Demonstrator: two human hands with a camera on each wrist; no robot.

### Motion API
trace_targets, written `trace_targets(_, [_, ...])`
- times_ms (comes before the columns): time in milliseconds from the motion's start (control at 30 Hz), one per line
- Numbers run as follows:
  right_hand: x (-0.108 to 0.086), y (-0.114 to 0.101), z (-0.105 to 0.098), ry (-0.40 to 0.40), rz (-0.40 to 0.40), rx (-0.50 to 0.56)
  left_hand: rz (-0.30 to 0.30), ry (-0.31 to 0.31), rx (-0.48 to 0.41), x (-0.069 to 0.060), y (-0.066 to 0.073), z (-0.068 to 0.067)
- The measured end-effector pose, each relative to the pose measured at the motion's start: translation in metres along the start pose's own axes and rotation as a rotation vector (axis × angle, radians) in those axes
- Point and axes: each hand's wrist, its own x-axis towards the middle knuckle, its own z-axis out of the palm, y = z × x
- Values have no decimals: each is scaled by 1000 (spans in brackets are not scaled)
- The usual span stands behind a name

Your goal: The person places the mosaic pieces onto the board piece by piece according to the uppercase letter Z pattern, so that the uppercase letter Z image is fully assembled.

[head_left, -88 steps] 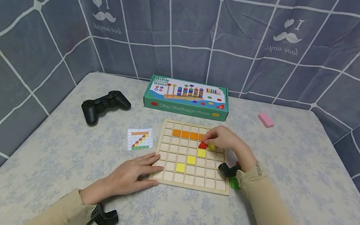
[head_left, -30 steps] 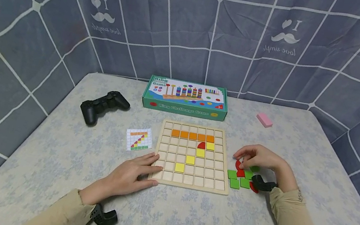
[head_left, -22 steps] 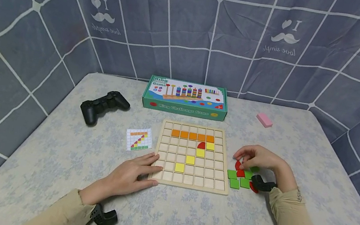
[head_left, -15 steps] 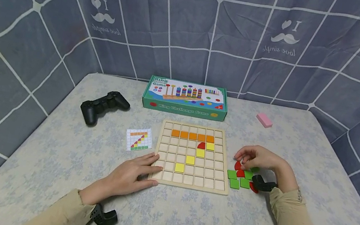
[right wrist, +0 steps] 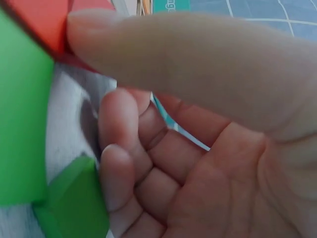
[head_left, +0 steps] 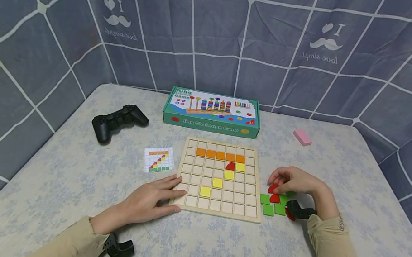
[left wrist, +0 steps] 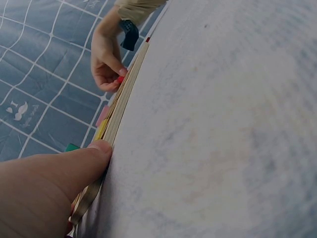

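My left hand (head_left: 147,201) rests with extended fingers on the left edge of a wooden grid board (head_left: 215,215); in the left wrist view its thumb (left wrist: 81,166) lies against the board's side. Set in the board are a row of orange square tiles (head_left: 220,156), a diagonal of yellow square tiles (head_left: 217,183) and one red quarter-circle tile (head_left: 230,166). Right of the board, my right hand (head_left: 297,181) pinches another red quarter-circle tile (head_left: 272,188) between thumb and fingers, low over a loose pile. The pile has green square tiles (head_left: 268,210) and more red tiles (head_left: 274,198), partly hidden by the hand.
Left of the board lies a pattern card (head_left: 159,160). Behind it are a black game controller (head_left: 119,122) and a green game box (head_left: 212,113). A pink block (head_left: 302,137) sits at the back right. A grey-blue checked cloth (head_left: 223,30) hangs behind the table.
My right hand has gone from the board to the pile on the right, leaving a red tile in the grid. Over the last second it has barely shifted. My left hand stays put.
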Motion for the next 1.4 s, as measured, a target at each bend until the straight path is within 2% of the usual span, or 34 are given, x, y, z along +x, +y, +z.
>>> trace_targets(200, [0,-4,-1,-33,-57,-8,2,1,1,0,0,-1])
trace_targets(267, [2,-7,0,-9,-43,-35,1,3,-1,0,0,-1])
trace_targets(367, [5,-15,1,68,11,-70,1,1,-3,0,0,-1])
trace_targets(467, [9,-22,3,141,16,-91,1,-1,0,0,0,0])
trace_targets(567, [15,-29,7,167,0,-89,-1,-1,-1,0,0,0])
trace_targets(767, [40,-44,18,131,-48,-92,1,2,0,0,0,0])
trace_targets(1033, [76,-71,39,119,-146,-186,-5,-4,-3,0,1,-1])
trace_targets(1200, [89,-83,50,117,-139,-254,-11,-6,0,0,1,0])
trace_targets(1400, [95,-87,56,107,-125,-316,-11,-6,-2,0,1,0])
